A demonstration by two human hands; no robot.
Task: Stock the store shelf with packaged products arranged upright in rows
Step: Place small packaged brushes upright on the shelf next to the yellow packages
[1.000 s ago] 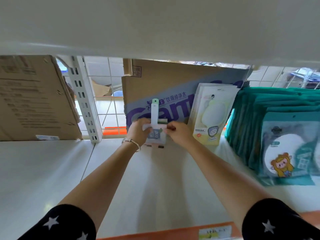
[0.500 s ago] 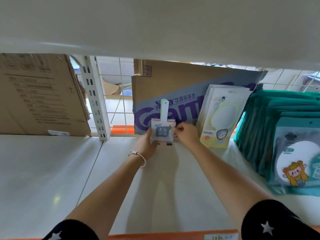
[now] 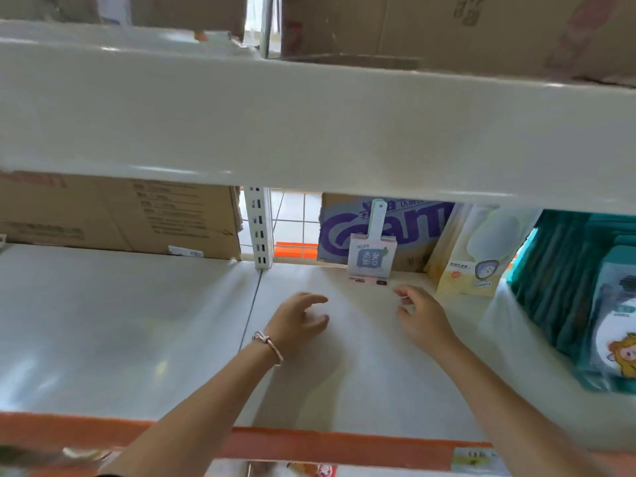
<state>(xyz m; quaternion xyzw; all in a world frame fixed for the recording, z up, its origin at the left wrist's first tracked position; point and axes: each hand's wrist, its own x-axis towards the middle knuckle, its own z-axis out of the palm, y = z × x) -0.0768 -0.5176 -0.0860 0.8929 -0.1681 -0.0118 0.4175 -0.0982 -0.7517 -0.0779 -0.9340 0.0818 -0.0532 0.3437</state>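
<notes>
A small packaged product with a pale green handle [image 3: 371, 251] stands upright at the back of the white shelf [image 3: 137, 321], leaning against a purple-printed carton [image 3: 409, 228]. My left hand [image 3: 299, 321], with a bracelet on its wrist, hovers over the shelf in front of the product, fingers loosely spread and holding nothing. My right hand [image 3: 418, 315] is to the right of it, also relaxed and apart from the product. A row of yellow-white packs [image 3: 471, 256] stands to the right of the product. Teal packs [image 3: 585, 287] stand in rows at the far right.
A brown cardboard box [image 3: 120, 215] sits at the back left of the shelf. A slotted white upright [image 3: 260, 228] and wire grid [image 3: 296, 222] form the back. The shelf above [image 3: 309, 125] hangs low across the view. An orange price rail [image 3: 309, 445] lines the front edge.
Both hands have let go of the handled product and drawn back toward me. The product stays standing against the carton. The view has tilted up, showing more of the upper shelf.
</notes>
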